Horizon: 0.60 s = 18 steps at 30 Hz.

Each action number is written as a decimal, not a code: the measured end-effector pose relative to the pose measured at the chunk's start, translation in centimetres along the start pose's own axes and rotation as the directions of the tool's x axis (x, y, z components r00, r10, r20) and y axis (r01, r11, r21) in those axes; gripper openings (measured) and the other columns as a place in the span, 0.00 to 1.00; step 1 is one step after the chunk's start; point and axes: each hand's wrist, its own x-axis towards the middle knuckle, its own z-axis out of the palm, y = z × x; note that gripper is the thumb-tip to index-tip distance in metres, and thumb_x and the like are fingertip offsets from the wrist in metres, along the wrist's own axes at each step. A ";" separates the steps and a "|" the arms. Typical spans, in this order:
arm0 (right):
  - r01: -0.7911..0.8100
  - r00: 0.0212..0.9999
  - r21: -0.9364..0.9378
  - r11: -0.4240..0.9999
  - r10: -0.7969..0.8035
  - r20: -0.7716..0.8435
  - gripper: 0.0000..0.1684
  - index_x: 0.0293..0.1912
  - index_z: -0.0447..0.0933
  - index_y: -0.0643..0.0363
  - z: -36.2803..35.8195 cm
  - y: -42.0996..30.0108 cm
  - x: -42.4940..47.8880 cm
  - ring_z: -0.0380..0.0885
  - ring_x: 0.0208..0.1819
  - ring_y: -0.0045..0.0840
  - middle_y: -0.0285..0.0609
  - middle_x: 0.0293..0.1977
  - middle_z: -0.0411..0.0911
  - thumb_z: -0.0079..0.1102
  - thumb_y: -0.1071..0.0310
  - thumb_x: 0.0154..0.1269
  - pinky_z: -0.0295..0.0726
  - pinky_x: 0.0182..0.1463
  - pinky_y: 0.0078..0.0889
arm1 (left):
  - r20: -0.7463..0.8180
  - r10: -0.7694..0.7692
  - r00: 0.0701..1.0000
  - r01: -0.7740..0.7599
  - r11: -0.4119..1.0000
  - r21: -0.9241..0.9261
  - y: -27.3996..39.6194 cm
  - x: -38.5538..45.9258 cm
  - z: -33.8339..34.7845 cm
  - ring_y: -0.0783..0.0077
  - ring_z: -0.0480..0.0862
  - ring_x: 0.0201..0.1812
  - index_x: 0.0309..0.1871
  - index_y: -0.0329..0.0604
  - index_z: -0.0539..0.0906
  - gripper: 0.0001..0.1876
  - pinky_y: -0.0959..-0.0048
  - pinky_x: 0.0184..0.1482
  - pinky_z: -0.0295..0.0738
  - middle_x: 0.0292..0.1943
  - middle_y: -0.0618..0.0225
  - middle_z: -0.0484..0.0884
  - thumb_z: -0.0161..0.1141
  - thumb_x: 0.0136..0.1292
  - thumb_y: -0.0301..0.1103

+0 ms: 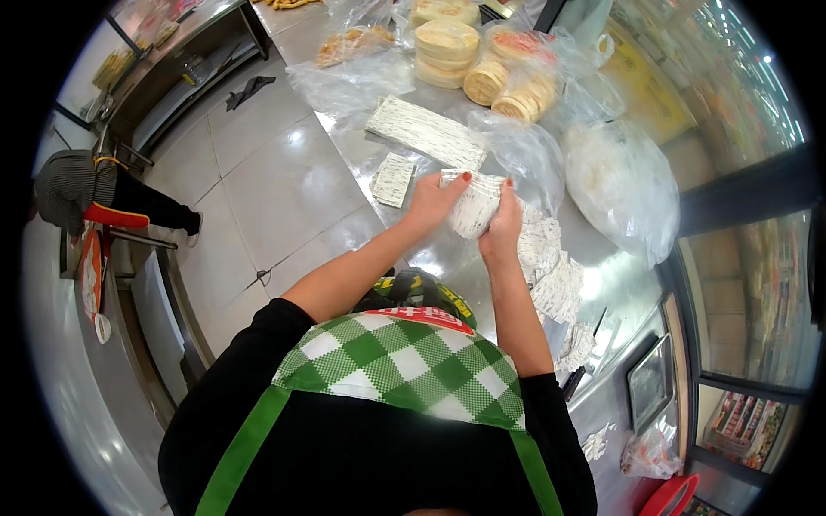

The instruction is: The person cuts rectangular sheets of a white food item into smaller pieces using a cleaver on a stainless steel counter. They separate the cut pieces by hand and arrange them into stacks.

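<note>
Between both hands I hold a stack of thin white speckled sheets (474, 205) upright above the steel counter. My left hand (433, 201) grips the stack's left edge, thumb on top; my right hand (505, 222) grips its right edge. Just beyond them lies a long rectangular speckled stack (429, 132), and a smaller squarish stack (392, 179) sits left of my left hand, near the counter edge. More speckled sheets (556, 287) lie spread and overlapping to the right, beside my right forearm. What the sheets are made of, I cannot tell.
Round flatbreads (446, 48) and bagged flatbread stacks (516, 100) stand at the far side. Clear plastic bags (623, 187) lie at the right, near a glass partition. A metal tray (650, 384) and red container (668, 496) are lower right. Another person (80, 187) stands across the tiled floor.
</note>
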 end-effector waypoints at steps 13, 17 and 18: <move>-0.010 0.994 -0.370 0.929 -0.031 -0.105 0.13 0.37 0.73 0.63 -2.7 2.2 2.3 0.75 0.32 0.21 0.40 0.33 0.77 0.49 0.62 0.68 0.74 0.35 0.26 | -0.142 0.070 0.987 -0.065 0.997 0.037 -1.3 0.2 0.7 0.75 0.80 0.33 0.42 0.42 0.75 0.17 0.71 0.33 0.75 0.39 0.65 0.79 0.50 0.65 0.48; -0.152 0.981 -0.155 0.976 0.168 0.095 0.18 0.40 0.73 0.60 -1.7 -3.1 3.0 0.75 0.34 0.20 0.40 0.35 0.77 0.48 0.54 0.68 0.75 0.39 0.24 | 0.123 -0.275 0.954 0.301 0.858 -0.417 -2.6 1.1 -0.8 0.69 0.78 0.38 0.45 0.43 0.74 0.19 0.64 0.39 0.75 0.39 0.62 0.78 0.50 0.63 0.50; -0.246 0.951 -0.075 0.966 0.255 0.175 0.20 0.41 0.73 0.60 -1.0 -5.4 2.2 0.76 0.35 0.23 0.41 0.36 0.77 0.47 0.52 0.68 0.76 0.40 0.26 | 0.233 -0.327 0.916 0.400 0.792 -0.460 -1.7 0.6 -1.0 0.67 0.78 0.39 0.46 0.43 0.73 0.20 0.63 0.41 0.75 0.40 0.61 0.77 0.50 0.63 0.50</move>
